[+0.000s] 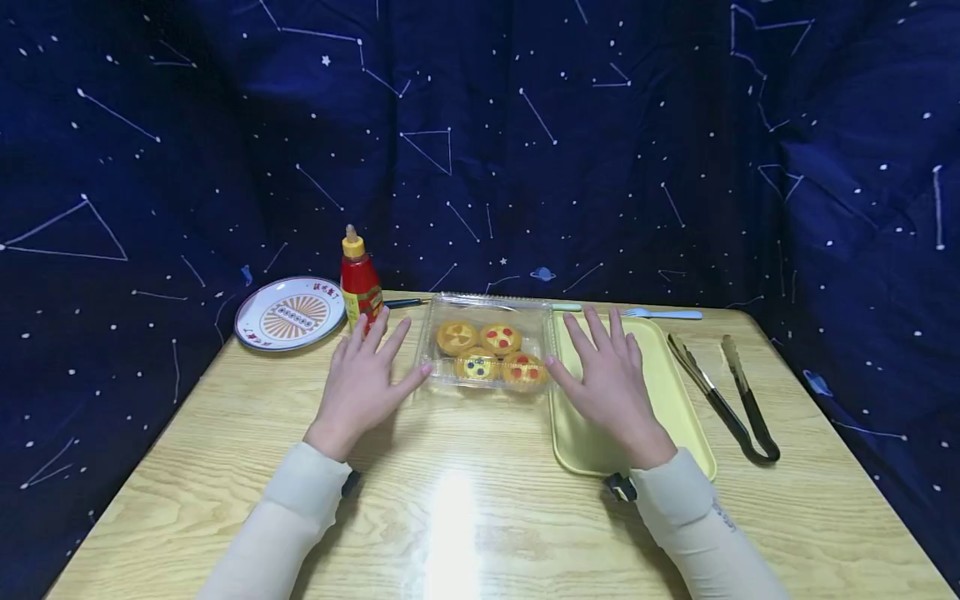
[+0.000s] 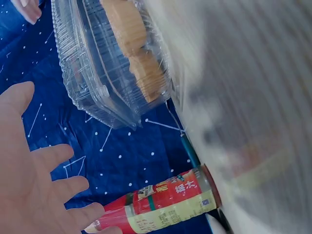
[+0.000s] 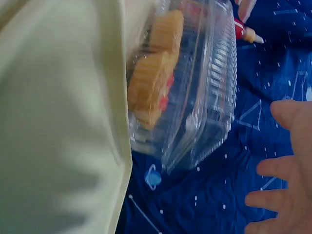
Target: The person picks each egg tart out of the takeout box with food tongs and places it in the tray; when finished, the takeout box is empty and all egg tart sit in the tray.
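Note:
Between my two hands, a clear plastic clamshell box (image 1: 538,327) sits on the table with its lid over several small tarts (image 1: 457,337), some topped with red or dark dots. My left hand (image 1: 360,392) hovers at the box's left side, fingers spread, holding nothing. In the left wrist view a gap shows between that hand and the box. Behind its fingertips stands a red squeeze bottle (image 1: 360,279) with a yellow cap, partly hidden. To the right, my right hand (image 1: 611,383) is spread above a pale yellow tray (image 1: 678,400), also apart from the box.
A patterned white plate (image 1: 255,321) lies far left. Black-handled metal tongs (image 1: 763,450) lie right of the tray. At the back are a light blue fork (image 1: 678,315), a pale green handle (image 1: 566,307) and a dark thin stick (image 1: 402,303). A starry blue curtain (image 1: 480,208) hangs behind the table.

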The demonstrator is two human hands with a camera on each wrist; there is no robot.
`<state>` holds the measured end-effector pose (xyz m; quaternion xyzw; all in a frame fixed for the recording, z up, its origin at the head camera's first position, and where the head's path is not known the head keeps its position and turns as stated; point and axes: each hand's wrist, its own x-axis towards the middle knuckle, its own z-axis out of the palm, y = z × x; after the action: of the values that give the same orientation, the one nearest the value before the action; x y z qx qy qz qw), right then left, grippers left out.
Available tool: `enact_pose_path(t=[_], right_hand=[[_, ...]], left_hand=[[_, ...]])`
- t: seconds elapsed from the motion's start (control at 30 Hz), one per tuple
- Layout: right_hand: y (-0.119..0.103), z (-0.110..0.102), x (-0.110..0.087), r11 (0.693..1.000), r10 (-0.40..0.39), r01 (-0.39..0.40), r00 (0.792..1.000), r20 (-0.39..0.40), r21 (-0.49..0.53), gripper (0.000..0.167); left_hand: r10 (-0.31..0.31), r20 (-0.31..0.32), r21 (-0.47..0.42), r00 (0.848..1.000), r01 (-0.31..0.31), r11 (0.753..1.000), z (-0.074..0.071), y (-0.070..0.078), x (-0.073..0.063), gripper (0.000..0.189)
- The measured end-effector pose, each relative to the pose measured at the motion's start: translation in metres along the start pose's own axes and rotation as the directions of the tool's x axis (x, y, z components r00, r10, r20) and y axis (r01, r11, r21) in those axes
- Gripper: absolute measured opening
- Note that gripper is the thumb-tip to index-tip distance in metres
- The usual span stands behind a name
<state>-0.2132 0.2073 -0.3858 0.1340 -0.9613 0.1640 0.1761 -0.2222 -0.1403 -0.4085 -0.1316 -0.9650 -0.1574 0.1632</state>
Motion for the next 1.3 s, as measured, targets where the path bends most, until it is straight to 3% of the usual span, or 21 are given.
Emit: enact_pose_path(t=[0.17,0.27,0.43,0.53,0.73,0.93,1.07,1.2,1.3], right_hand=[[-0.013,0.003,0.003,0.994,-0.109,0.112,0.986,-0.127,0.014,0.066],[-0.022,0.005,0.007,0.985,-0.164,0.172,0.973,-0.165,0.032,0.063],[-0.041,0.010,0.016,0.972,-0.221,0.230,0.964,-0.147,0.049,0.061],[-0.053,0.012,0.023,0.966,-0.243,0.251,0.962,-0.128,0.057,0.063],[-0.077,0.021,0.038,0.957,-0.274,0.281,0.957,-0.097,0.070,0.062],[-0.095,0.031,0.050,0.960,-0.266,0.269,0.963,-0.046,0.080,0.060],[-0.106,0.038,0.055,0.959,-0.259,0.258,0.966,-0.008,0.114,0.059],[-0.116,0.044,0.060,0.954,-0.262,0.255,0.965,0.025,0.158,0.057],[-0.123,0.051,0.063,0.952,-0.275,0.263,0.960,0.056,0.156,0.057]], left_hand=[[-0.005,0.008,-0.108,1.000,0.005,0.994,0.000,0.000,-0.002,0.078],[-0.018,0.010,-0.212,1.000,0.020,0.977,0.001,-0.001,-0.002,0.074],[-0.034,0.026,-0.380,0.999,0.041,0.924,0.002,-0.003,-0.001,0.069],[-0.056,0.040,-0.471,0.998,0.068,0.880,0.002,-0.002,0.000,0.066],[-0.117,0.096,-0.641,0.988,0.152,0.752,0.000,-0.002,0.001,0.058],[-0.169,0.163,-0.735,0.972,0.234,0.636,0.004,-0.005,0.001,0.052],[-0.212,0.237,-0.805,0.948,0.314,0.504,0.011,-0.009,0.001,0.049],[-0.233,0.316,-0.855,0.920,0.383,0.349,0.018,-0.013,0.004,0.046],[-0.233,0.378,-0.864,0.896,0.431,0.259,0.021,-0.014,0.006,0.045]])
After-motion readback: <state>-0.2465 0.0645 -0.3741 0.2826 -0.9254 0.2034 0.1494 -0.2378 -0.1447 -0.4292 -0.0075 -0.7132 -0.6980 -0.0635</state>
